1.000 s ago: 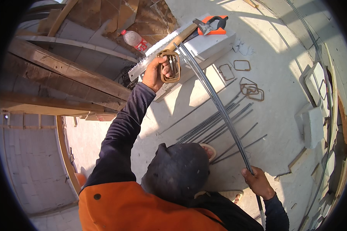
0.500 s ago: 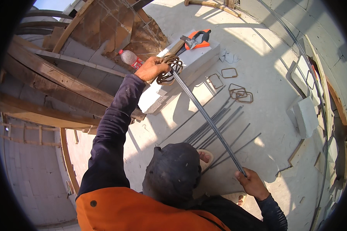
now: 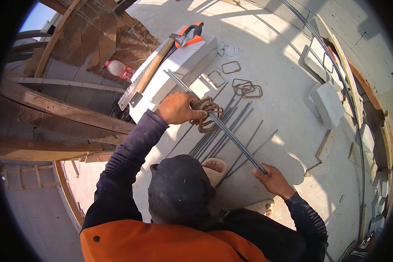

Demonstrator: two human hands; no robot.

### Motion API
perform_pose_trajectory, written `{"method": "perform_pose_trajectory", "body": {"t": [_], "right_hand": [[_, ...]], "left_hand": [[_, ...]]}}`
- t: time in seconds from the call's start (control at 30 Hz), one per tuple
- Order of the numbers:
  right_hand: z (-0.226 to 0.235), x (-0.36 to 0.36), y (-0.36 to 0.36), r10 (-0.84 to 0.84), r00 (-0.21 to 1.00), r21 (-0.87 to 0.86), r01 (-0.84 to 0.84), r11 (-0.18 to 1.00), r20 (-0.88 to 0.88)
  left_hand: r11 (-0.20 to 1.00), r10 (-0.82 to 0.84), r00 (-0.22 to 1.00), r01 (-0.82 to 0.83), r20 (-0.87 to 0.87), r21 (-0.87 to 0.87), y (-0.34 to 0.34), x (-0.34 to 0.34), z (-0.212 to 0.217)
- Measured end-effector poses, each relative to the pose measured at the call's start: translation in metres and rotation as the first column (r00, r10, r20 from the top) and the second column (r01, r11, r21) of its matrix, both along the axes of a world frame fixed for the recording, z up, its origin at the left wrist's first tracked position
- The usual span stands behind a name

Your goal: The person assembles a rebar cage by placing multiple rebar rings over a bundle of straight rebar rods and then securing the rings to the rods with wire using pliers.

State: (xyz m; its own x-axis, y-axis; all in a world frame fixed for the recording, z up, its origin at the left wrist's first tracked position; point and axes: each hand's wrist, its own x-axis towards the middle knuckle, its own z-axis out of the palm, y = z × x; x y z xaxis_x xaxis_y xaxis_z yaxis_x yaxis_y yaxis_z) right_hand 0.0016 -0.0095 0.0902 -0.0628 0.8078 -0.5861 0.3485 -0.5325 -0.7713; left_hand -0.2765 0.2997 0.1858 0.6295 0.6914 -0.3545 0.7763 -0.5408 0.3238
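Observation:
My left hand [image 3: 179, 108] is closed on a bunch of brown, rusty wire stirrups [image 3: 206, 125]. Through these loops runs a small bundle of grey steel rods [image 3: 236, 140], its far end sticking out past my left hand. At the near end of the bundle my right hand [image 3: 276, 180] grips the rods, which slant down to the right. Below them, more grey rods [image 3: 245, 117] lie side by side on the concrete floor. Several loose stirrups [image 3: 254, 91] rest just beyond those rods.
A white block [image 3: 207, 48] carries a handsaw with an orange and black handle [image 3: 188, 36] and a wooden-handled tool [image 3: 156, 63]. Left of it lies a plastic bottle [image 3: 118, 69] near curved timbers [image 3: 65, 109]. Pale blocks [image 3: 328, 105] and long bars [image 3: 356, 109] line the right wall.
My left hand has come down along the rods toward my right hand, bringing the stirrups with it. The rods' far end now shows beyond the loops. The view has shifted.

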Motion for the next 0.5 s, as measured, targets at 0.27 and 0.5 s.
{"method": "perform_pose_trajectory", "body": {"t": [0.27, 0.5], "right_hand": [[-0.013, 0.021, 0.027, -0.038, 0.997, -0.193, 0.049, 0.98, 0.063], [-0.045, 0.011, 0.04, -0.011, 0.999, -0.093, 0.006, 0.996, -0.051]], "left_hand": [[0.981, 0.079, 0.943, -0.132, 0.323, 0.145, 0.054, 0.031, -0.017], [0.962, -0.243, 0.962, 0.255, -0.123, 0.101, 0.146, 0.162, -0.103]]}}
